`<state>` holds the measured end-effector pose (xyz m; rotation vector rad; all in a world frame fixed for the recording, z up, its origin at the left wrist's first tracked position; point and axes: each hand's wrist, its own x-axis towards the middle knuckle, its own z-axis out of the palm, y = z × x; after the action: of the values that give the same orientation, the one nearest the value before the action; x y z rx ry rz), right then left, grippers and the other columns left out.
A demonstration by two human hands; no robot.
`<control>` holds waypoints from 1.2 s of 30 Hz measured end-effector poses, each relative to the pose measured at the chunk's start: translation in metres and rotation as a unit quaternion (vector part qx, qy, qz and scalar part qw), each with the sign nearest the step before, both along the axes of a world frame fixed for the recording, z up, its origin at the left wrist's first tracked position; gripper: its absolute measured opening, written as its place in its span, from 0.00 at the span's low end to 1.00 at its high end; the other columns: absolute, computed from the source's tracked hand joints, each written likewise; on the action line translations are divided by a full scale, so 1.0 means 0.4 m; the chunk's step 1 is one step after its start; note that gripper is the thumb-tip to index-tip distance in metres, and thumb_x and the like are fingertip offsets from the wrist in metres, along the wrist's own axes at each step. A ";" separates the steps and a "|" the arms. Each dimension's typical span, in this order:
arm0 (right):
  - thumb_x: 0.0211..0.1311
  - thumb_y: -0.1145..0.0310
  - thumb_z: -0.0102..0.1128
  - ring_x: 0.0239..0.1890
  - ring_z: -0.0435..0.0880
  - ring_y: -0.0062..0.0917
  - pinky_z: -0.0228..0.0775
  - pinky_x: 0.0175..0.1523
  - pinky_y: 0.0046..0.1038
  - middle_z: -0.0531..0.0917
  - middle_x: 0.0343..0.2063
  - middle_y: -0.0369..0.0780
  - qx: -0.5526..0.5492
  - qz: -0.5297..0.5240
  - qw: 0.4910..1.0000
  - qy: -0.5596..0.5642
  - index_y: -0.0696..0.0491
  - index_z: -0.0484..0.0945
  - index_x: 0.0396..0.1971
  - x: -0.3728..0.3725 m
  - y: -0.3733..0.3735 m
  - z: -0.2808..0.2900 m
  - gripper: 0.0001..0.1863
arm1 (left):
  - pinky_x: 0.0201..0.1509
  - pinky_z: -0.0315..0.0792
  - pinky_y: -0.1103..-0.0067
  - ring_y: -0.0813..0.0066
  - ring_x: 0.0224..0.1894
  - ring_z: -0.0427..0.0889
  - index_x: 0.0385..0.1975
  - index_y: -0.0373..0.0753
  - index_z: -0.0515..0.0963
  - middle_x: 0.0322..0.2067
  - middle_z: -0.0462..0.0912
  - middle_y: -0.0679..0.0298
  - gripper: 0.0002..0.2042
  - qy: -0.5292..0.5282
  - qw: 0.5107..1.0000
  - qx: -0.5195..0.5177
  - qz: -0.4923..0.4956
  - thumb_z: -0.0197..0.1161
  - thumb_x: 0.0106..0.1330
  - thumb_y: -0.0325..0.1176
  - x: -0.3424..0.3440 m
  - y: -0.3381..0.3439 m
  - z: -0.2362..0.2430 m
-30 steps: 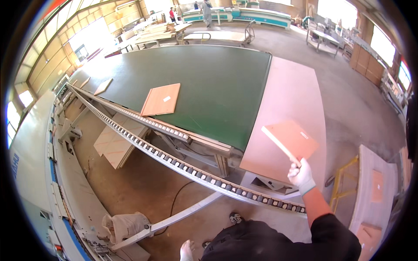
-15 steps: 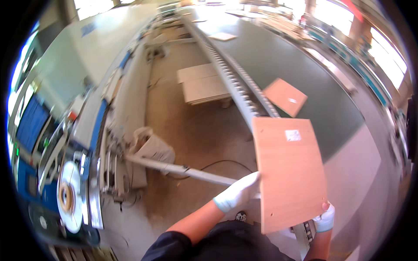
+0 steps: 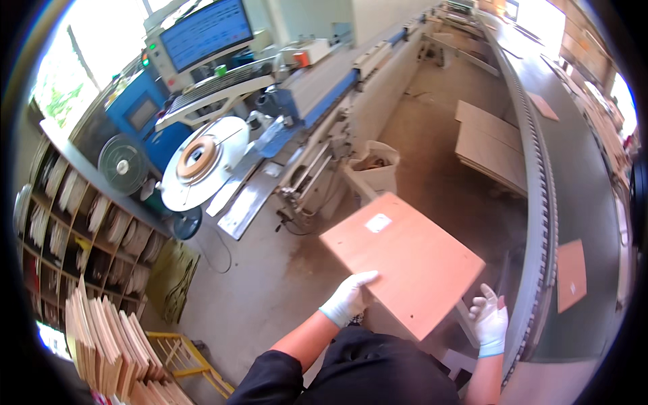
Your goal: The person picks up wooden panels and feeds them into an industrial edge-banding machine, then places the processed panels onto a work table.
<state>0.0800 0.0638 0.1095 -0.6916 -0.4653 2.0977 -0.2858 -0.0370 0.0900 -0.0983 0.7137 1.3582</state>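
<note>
A salmon-coloured wooden panel [image 3: 405, 270] with a white label and small holes is held level in front of my body. My left hand [image 3: 344, 300], in a white glove, grips its near left edge, thumb on top. My right hand [image 3: 489, 320], also gloved, is off the panel, a little right of its corner, fingers apart and loosely curled with nothing in them. Beside that hand runs the curved roller rail [image 3: 540, 283], with another panel [image 3: 571, 277] on the dark green conveyor [image 3: 574, 337] beyond it.
A machine [image 3: 324, 101] with a screen [image 3: 206, 32] and tape reel [image 3: 198, 162] stands at upper left. Nearby are shelves of rolls [image 3: 81, 229], a yellow cart [image 3: 196, 364] with upright boards [image 3: 108, 337], a white sack [image 3: 371, 172] and stacked boards [image 3: 491, 145] under the conveyor.
I have turned leftward toward the machine and shelves. The panel, first in my right hand, then between both hands, is now tilted flat in my left hand; my right hand has let go.
</note>
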 end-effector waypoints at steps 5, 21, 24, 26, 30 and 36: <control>0.67 0.56 0.53 0.45 0.82 0.45 0.77 0.51 0.43 0.81 0.44 0.53 0.033 0.135 0.990 0.002 0.60 0.65 0.61 -0.144 -0.008 -0.080 0.29 | 0.60 0.71 0.63 0.63 0.54 0.78 0.50 0.35 0.75 0.50 0.80 0.58 0.15 0.020 0.976 0.035 0.215 0.59 0.64 0.31 -0.142 -0.141 -0.012; 0.69 0.54 0.51 0.43 0.84 0.38 0.77 0.48 0.36 0.82 0.42 0.49 0.021 0.110 0.983 -0.145 0.59 0.68 0.58 -0.275 -0.023 -0.154 0.27 | 0.64 0.70 0.60 0.60 0.55 0.76 0.50 0.32 0.73 0.50 0.79 0.54 0.14 0.005 0.846 0.125 0.518 0.56 0.69 0.32 -0.531 -0.052 -0.260; 0.70 0.54 0.49 0.42 0.84 0.37 0.77 0.46 0.36 0.82 0.42 0.48 -0.024 0.063 0.980 -0.188 0.58 0.68 0.57 -0.253 -0.070 -0.182 0.26 | 0.60 0.71 0.66 0.61 0.56 0.75 0.52 0.38 0.72 0.51 0.78 0.57 0.17 0.002 0.857 0.085 0.507 0.56 0.69 0.40 -0.576 0.013 -0.283; 0.70 0.54 0.48 0.41 0.84 0.37 0.77 0.46 0.35 0.82 0.42 0.48 -0.055 0.044 0.976 -0.207 0.57 0.68 0.57 -0.225 -0.112 -0.226 0.25 | 0.58 0.71 0.67 0.62 0.57 0.74 0.53 0.41 0.72 0.51 0.78 0.59 0.18 0.000 0.869 0.060 0.491 0.57 0.69 0.43 -0.599 0.065 -0.273; 0.72 0.54 0.46 0.40 0.83 0.35 0.77 0.45 0.35 0.82 0.41 0.47 -0.117 0.006 0.953 -0.279 0.56 0.68 0.57 -0.150 -0.222 -0.347 0.24 | 0.55 0.72 0.69 0.65 0.59 0.72 0.53 0.47 0.72 0.54 0.77 0.63 0.20 0.004 0.907 0.000 0.421 0.56 0.68 0.50 -0.613 0.153 -0.222; 0.63 0.68 0.51 0.36 0.83 0.29 0.74 0.39 0.28 0.82 0.38 0.43 -0.165 0.024 0.889 -0.426 0.53 0.75 0.45 -0.070 -0.373 -0.471 0.12 | 0.55 0.71 0.72 0.66 0.60 0.70 0.52 0.47 0.73 0.56 0.74 0.65 0.20 0.031 0.936 -0.005 0.351 0.57 0.67 0.52 -0.596 0.122 -0.221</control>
<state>0.0522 -0.0854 -0.0789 -1.8387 -0.5935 1.8373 -0.5243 0.0119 0.0018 -0.3444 0.7721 2.0478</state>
